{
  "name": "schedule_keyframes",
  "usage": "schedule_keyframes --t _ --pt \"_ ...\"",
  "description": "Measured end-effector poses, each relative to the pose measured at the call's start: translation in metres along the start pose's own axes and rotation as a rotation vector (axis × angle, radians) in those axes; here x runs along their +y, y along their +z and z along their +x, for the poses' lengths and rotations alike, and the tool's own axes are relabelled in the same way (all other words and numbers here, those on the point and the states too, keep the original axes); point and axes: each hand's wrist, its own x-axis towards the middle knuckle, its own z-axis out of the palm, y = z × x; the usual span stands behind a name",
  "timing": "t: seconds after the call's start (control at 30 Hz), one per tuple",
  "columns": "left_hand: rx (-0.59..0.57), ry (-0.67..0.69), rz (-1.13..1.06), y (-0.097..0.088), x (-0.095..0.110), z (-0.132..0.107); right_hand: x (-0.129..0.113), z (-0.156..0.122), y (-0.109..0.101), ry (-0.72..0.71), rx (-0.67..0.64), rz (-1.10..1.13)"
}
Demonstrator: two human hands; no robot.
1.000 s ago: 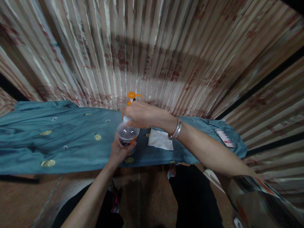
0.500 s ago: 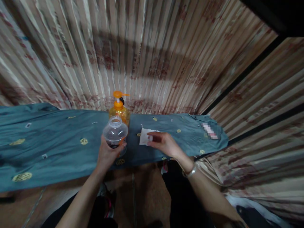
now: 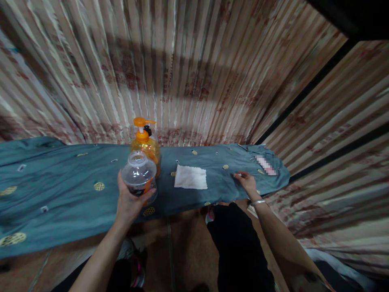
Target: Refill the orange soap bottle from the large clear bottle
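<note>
My left hand (image 3: 130, 198) is closed round a clear plastic bottle (image 3: 139, 172) with an uncapped, wide neck and a dark and orange label. Right behind that bottle stands an orange pump bottle (image 3: 145, 144), partly covered by it. A white wipe (image 3: 191, 177) with wavy edges lies flat on the patterned teal cloth (image 3: 75, 174). To the right of the wipe, my right hand (image 3: 246, 181) is low over the cloth, its fingertips pinched together. Something small and whitish shows at those fingertips, too small to name.
A pleated curtain (image 3: 194, 89) hangs close behind the cloth-covered surface, with another section at the right. A blurred-out flat item (image 3: 266, 165) lies near the right end. Dark bars (image 3: 306, 93) cross the right side. My legs (image 3: 240, 243) are below the front edge.
My right hand has moved right, away from the wipe, which now shows whole. My left hand still holds the clear bottle. The view has shifted slightly.
</note>
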Motion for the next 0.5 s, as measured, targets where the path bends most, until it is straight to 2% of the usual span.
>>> schedule_keyframes --t 0.13,0.3,0.43,0.5 --pt "0.002 -0.049 -0.048 0.001 0.000 -0.002 0.015 -0.006 -0.006 0.094 0.013 -0.165" --pt "0.008 -0.077 -0.080 0.005 -0.002 -0.004 0.015 -0.021 -0.010 0.042 -0.010 -0.227" --pt "0.009 -0.094 -0.108 0.008 -0.007 -0.006 -0.011 -0.032 0.002 -0.058 -0.032 -0.200" --pt "0.008 -0.097 -0.122 0.009 -0.008 -0.007 -0.037 -0.045 0.015 -0.190 -0.130 -0.123"
